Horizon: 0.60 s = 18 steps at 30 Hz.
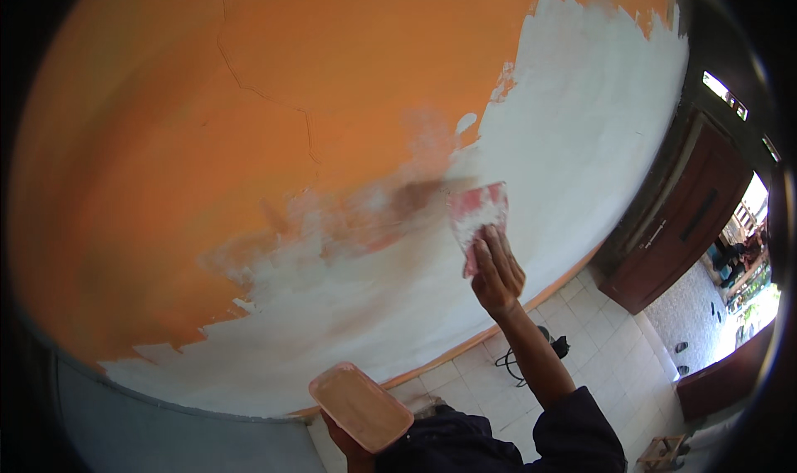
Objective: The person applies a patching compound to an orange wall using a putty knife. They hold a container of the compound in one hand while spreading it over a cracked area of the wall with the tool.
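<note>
My right hand (498, 278) reaches up to the wall, its fingers closed on a flat pink putty spreader (486, 201) smeared with white. The spreader's face lies close to the wall; whether its edge touches cannot be told. At the lower middle, my left hand (347, 441) grips a rectangular, peach-coloured tub (384, 391) from below and the side; most of its fingers are hidden. Around the spreader, a white coat (573, 116) covers the lower and right parts of the orange wall (282, 50). Thin, streaky smears mark the border between the two colours.
A brown wooden door (681, 212) stands right of the wall, beside a bright doorway with a person and slippers outside. On the tiled floor (594, 328) lie a cable (510, 369) and a dark object. A wooden stool (662, 452) is at lower right; a grey-blue surface (183, 440) borders the lower left.
</note>
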Each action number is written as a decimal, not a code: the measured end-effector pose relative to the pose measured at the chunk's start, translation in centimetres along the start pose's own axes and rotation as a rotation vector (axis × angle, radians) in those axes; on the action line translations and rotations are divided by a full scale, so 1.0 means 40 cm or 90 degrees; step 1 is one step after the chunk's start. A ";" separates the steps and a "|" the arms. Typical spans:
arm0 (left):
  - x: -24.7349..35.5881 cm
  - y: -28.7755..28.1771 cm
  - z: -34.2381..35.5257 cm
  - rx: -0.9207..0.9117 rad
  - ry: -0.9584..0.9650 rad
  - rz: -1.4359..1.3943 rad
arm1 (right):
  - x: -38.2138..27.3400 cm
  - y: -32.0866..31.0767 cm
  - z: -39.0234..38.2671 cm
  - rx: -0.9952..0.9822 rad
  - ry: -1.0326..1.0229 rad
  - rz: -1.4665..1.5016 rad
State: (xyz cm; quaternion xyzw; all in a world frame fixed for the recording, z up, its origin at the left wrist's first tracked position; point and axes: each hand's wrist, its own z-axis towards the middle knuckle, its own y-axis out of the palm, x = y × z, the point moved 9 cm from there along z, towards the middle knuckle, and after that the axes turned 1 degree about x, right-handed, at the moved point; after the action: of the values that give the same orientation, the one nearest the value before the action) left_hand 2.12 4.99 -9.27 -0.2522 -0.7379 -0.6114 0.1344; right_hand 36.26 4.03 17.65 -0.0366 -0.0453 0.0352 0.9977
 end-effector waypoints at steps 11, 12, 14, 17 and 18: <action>0.001 0.059 -0.004 -0.018 -0.001 -0.006 | -0.002 0.171 -0.245 -0.193 -0.025 0.013; -0.001 0.056 -0.004 -0.022 -0.008 -0.007 | 0.000 0.158 -0.295 -0.226 -0.015 0.020; -0.004 0.036 -0.004 -0.021 -0.023 -0.017 | -0.007 0.137 -0.382 -0.281 0.004 0.040; -0.006 -0.008 0.008 0.003 0.006 0.020 | -0.004 0.067 -0.498 -0.339 0.070 0.109; -0.003 -0.014 0.013 0.016 0.025 0.040 | -0.002 0.046 -0.488 -0.319 0.083 0.111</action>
State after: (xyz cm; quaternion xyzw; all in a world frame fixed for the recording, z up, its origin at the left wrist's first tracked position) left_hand 1.96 5.38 -9.90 -0.2611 -0.7345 -0.6025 0.1713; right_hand 37.89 4.48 -1.88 -0.2880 0.0151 0.1062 0.9516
